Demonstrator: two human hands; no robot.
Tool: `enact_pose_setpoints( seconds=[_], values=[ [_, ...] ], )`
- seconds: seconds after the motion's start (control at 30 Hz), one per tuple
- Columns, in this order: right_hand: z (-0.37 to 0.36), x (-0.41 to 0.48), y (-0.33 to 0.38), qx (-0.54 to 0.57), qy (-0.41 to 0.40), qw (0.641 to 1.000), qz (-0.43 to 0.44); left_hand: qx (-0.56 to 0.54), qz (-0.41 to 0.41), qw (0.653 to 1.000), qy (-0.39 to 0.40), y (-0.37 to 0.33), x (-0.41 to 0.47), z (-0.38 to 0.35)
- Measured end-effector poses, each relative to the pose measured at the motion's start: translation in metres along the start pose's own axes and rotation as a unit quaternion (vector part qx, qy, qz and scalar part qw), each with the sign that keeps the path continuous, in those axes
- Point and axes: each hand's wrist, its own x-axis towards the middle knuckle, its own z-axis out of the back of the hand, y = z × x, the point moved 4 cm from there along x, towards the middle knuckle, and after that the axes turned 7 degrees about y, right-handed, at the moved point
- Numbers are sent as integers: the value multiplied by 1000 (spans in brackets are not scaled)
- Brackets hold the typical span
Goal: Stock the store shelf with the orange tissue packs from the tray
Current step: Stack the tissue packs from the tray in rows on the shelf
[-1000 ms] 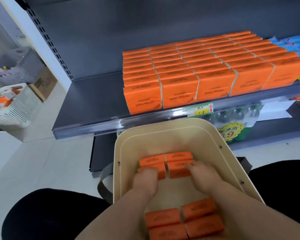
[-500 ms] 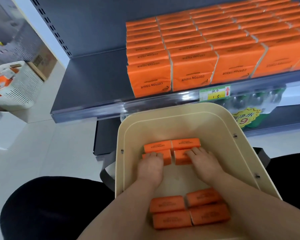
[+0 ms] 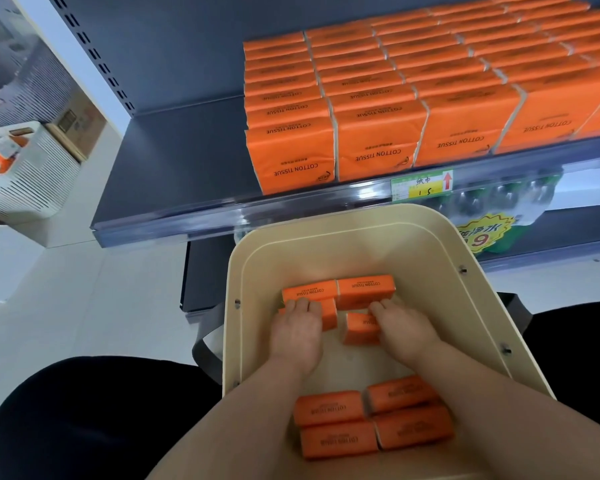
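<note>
So both hands were down in the cream tray (image 3: 326,244), which sat between the person's dark-clad knees right in front of the shelf (image 3: 174,188). The left hand (image 3: 295,336) had its fingers curled over the top of one orange pack (image 3: 328,313). The right hand (image 3: 406,332) was curled round a second pack (image 3: 359,329) just beside it, and that one was tipped a bit and sat slightly apart from its neighbours. Thumbs were hidden, so I couldn't tell how firm either grip was. Two more packs (image 3: 366,287) lay flat side by side just past the fingertips. Four other packs (image 3: 371,417) sat in a tidy block between the forearms. Up on the shelf, rows of shelved packs (image 3: 378,133) stood upright, filling its right part. A price tag (image 3: 421,187) was on the shelf edge, and a white basket (image 3: 28,174) sat off to the left.
</note>
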Motion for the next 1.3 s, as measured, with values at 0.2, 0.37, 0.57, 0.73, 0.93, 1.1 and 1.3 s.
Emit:
enact_pose_setpoints(
  seconds=[0.2, 0.37, 0.57, 0.73, 0.93, 1.1, 1.3],
  values=[
    [-2, -11, 16, -16, 36, 998, 38, 15, 13, 1000, 19, 4, 10, -9],
    [-12, -11, 15, -56, 80, 994, 45, 38, 12, 999, 31, 3, 12, -19],
    [-13, -7, 13, -47, 86, 994, 49, 46, 15, 997, 57, 4, 18, -24],
    [-6, -9, 12, -24, 78, 996, 31, 26, 23, 995, 92, 2, 18, -24],
    [33, -17, 5, -6, -12, 1000, -14, -5, 22, 999, 43, -2, 12, 2],
    [69, -42, 7, -25, -115, 993, -15, -2, -4, 999, -46, -8, -2, 51],
    [116, -74, 14, -50, -204, 978, -9, -15, -29, 985, -168, 6, -25, 121]
  ],
)
